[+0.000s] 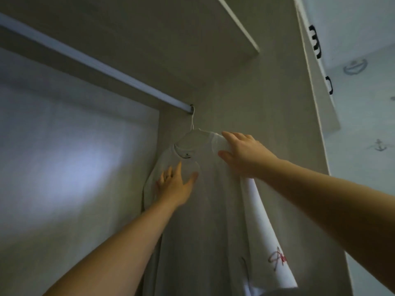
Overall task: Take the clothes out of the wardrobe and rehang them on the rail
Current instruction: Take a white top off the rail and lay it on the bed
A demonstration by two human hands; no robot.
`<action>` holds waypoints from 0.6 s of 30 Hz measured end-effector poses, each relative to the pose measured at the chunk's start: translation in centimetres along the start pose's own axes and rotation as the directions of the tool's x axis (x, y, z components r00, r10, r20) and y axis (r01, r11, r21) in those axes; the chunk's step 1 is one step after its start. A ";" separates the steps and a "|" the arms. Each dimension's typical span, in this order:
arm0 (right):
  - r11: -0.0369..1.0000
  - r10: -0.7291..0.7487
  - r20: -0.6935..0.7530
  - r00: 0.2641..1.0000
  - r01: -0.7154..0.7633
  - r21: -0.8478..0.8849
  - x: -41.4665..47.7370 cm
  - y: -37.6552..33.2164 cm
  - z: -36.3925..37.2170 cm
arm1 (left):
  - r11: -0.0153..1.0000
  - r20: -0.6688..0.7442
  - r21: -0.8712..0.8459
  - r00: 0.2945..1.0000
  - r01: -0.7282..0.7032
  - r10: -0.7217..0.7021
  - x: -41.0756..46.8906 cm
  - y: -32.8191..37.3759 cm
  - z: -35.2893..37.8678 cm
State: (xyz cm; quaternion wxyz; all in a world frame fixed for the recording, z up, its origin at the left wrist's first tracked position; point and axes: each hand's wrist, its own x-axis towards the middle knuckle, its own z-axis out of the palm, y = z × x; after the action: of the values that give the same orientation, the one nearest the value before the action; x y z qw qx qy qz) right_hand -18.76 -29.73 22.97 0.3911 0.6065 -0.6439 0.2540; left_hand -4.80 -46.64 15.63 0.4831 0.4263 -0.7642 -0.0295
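shirt hem cut off, label unreadable

One head-worn wide-angle camera looks from below, tilted steeply upward into the wardrobe inner corner, near it. The rail runs from ten o'clock to centre; the door edge stands at two o'clock.

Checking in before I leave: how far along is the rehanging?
One white T-shirt already hangs by its hanger at the end of the rail. In hand: left hand flat on its front, right hand on its shoulder, seemingly straightening it. No other clothes show, so what remains cannot be told.
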 end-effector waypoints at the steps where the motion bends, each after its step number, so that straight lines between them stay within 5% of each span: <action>1: 1.000 0.008 0.006 1.000 -0.008 -0.026 1.2 -0.3 0.4 | 0.999 0.023 -0.041 0.999 0.028 -0.027 1.0 -0.3 0.5; 10: 0.973 0.223 -0.010 0.975 -0.223 -0.067 8.7 -3.3 1.9 | 0.894 0.120 -0.439 0.992 0.091 -0.042 4.2 -0.7 4.1; 18: 0.955 0.290 -0.074 0.954 -0.284 0.083 10.1 -3.2 2.9 | 0.873 0.145 -0.479 0.989 0.085 -0.017 4.8 -1.3 3.2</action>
State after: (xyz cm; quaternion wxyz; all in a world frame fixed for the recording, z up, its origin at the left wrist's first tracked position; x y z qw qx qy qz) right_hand -15.76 -38.33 29.07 0.3552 0.5087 -0.6984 0.3567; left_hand -7.26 -51.91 16.78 0.5203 0.3090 -0.7519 -0.2615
